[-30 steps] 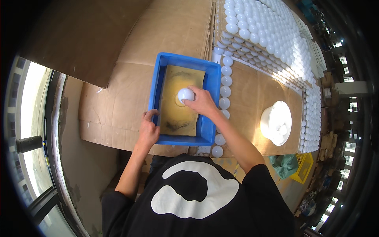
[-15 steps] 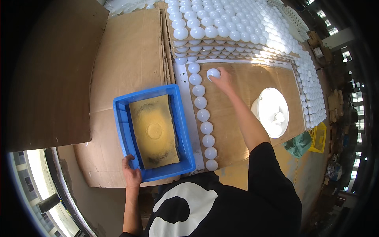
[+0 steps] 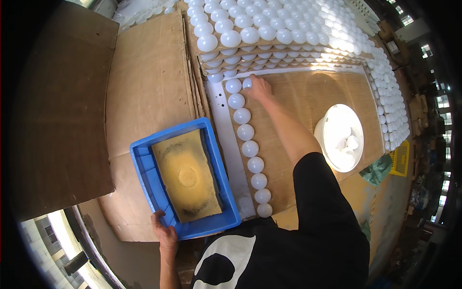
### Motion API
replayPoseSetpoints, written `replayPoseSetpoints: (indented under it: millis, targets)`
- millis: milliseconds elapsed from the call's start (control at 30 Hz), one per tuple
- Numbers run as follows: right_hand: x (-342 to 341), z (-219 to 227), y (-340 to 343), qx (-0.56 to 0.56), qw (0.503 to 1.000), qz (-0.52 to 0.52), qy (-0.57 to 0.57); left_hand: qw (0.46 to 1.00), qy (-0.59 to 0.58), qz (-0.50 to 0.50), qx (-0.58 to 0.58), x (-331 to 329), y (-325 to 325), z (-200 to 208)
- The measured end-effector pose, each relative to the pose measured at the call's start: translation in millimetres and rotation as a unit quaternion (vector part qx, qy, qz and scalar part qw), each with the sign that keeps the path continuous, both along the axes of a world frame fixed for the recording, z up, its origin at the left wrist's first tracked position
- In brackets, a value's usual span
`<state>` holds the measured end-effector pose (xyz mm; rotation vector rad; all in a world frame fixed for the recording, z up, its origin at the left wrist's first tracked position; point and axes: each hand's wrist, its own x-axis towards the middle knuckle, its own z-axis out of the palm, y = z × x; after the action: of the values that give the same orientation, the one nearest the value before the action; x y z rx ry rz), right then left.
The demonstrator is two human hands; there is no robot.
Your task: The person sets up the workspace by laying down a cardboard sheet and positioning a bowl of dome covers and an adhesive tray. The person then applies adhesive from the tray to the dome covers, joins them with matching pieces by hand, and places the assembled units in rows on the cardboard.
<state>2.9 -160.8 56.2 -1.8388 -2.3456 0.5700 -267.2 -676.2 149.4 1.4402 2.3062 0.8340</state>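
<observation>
My right hand [image 3: 260, 88] is closed on a white dome-shaped bulb cover [image 3: 247, 83], low over the cardboard sheet [image 3: 293, 103]. It sits right beside the far end of a single column of like bulb covers [image 3: 245, 132] along the sheet's left edge. The fingertips are partly hidden behind the hand. At the near left, my left hand [image 3: 165, 231] grips the rim of a blue plastic bin [image 3: 136, 166]. Inside the bin lies a yellowish pad [image 3: 186, 176] with dark smudges and a faint ring mark.
A white bucket [image 3: 319, 132] holding a few white pieces stands on the sheet's right part. Behind are stacked cardboard layers covered with bulb covers [image 3: 284, 36]; more stand at the right. Brown cardboard [image 3: 144, 86] lies left. A yellow crate [image 3: 400, 158] and green bag [image 3: 377, 169] are beyond.
My right hand has moved left with the bulb cover, bringing it down next to the column's far end. My left hand keeps its hold on the bin. The whole view has shifted slightly.
</observation>
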Motion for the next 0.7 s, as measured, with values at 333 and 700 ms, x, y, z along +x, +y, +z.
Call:
replayPoseSetpoints:
  millis: [333, 700]
  targets:
    - [8.0, 73.3, -254.6, -0.21, 0.888, 0.01, 0.409, 0.993, 0.027, -0.118, 0.01, -20.6, 3.7, 4.5]
    - [-24.1, 95.9, -376.1, -0.028, 0.948, 0.044, 0.314, 0.987, -0.053, -0.149, 0.021, -60.8, 28.8, -11.0]
